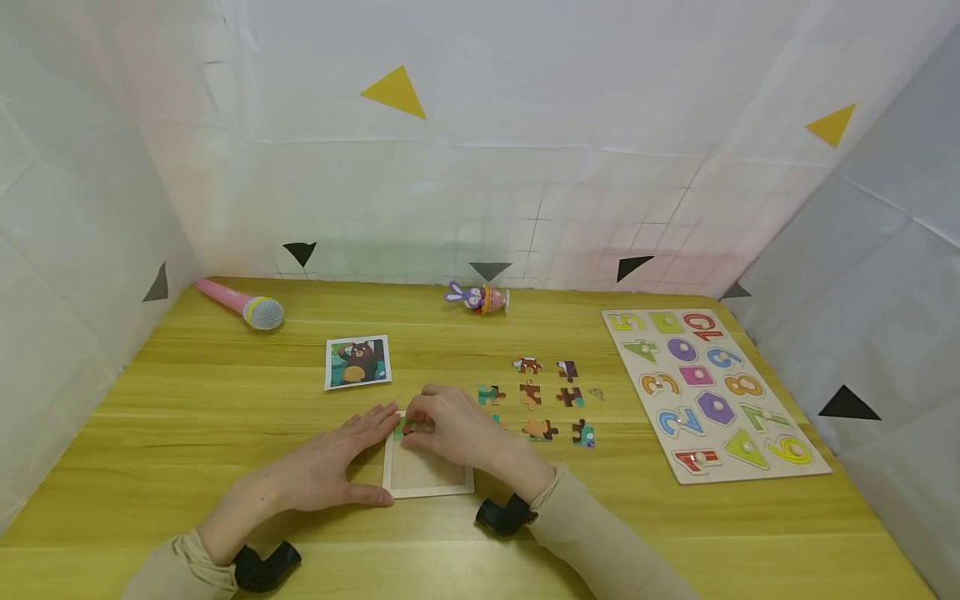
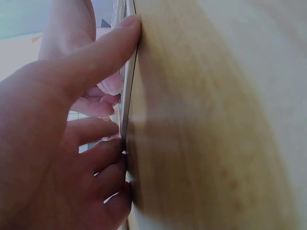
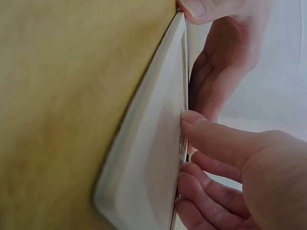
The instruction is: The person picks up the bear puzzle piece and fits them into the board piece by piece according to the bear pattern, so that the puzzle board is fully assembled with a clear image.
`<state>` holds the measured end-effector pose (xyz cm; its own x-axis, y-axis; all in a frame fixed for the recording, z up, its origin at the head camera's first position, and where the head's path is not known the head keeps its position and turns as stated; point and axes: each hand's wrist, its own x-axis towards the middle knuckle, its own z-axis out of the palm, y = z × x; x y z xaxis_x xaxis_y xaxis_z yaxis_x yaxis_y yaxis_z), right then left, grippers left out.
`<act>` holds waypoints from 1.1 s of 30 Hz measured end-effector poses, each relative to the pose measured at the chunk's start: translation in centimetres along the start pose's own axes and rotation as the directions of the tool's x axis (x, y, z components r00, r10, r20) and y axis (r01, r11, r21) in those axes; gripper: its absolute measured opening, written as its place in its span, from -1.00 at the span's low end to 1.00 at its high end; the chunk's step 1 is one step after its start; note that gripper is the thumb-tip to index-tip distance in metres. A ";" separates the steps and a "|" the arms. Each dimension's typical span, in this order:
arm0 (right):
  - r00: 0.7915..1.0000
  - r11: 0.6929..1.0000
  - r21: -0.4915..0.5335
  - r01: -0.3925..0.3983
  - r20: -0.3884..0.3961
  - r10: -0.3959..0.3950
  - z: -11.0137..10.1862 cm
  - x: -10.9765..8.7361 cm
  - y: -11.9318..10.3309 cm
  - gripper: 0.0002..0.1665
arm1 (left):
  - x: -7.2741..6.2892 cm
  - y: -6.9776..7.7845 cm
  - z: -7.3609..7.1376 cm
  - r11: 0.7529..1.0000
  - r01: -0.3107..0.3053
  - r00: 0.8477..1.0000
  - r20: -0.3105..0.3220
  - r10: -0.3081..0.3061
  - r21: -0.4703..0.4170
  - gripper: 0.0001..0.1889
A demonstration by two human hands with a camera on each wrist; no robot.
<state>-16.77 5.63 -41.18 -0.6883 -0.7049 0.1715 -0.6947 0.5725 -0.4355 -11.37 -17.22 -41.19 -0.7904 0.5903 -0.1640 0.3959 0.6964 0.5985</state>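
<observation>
A square wooden puzzle tray (image 1: 429, 492) with a raised pale border lies on the table. My left hand (image 1: 322, 467) steadies it, fingers spread along the left side and thumb (image 2: 127, 28) against the near left corner. Over the tray's far left corner, my right hand (image 1: 453, 425) pinches a green and brown puzzle piece (image 1: 407, 428), partly hidden by the fingers. In the right wrist view, the right thumb (image 3: 194, 117) and curled fingertips are close to the tray's surface. Several loose bear puzzle pieces (image 1: 530, 394) lie in rows to the right, one partly behind the right hand.
A bear picture card (image 1: 358, 363) lies behind the tray. A pink toy microphone (image 1: 240, 304) is at the back left, and a purple rabbit toy (image 1: 477, 297) at the back middle. On the right is a wooden number board (image 1: 712, 396). White sheeting (image 1: 480, 167) encloses the table.
</observation>
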 end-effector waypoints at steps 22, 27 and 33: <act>0.997 0.984 0.164 -0.073 -0.005 0.075 -0.9 -0.3 0.5 -0.69 | 0.1 -0.1 0.0 1.000 -0.002 1.000 0.014 0.002 0.003 0.01; 0.994 0.977 0.192 -0.090 -0.036 0.099 -1.9 -1.0 1.3 -0.66 | 0.1 0.0 0.0 1.000 -0.021 1.000 0.006 0.021 0.017 0.02; 0.989 0.977 0.175 -0.124 -0.055 0.135 -2.6 -1.8 2.6 -0.64 | 0.0 0.1 0.1 1.000 -0.026 1.000 0.008 0.026 0.013 0.04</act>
<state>-17.86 9.52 -40.34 -0.7865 -0.5966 0.1597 -0.5568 0.5732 -0.6011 -11.30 -17.15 -41.23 -0.7764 0.6110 -0.1546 0.4223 0.6865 0.5919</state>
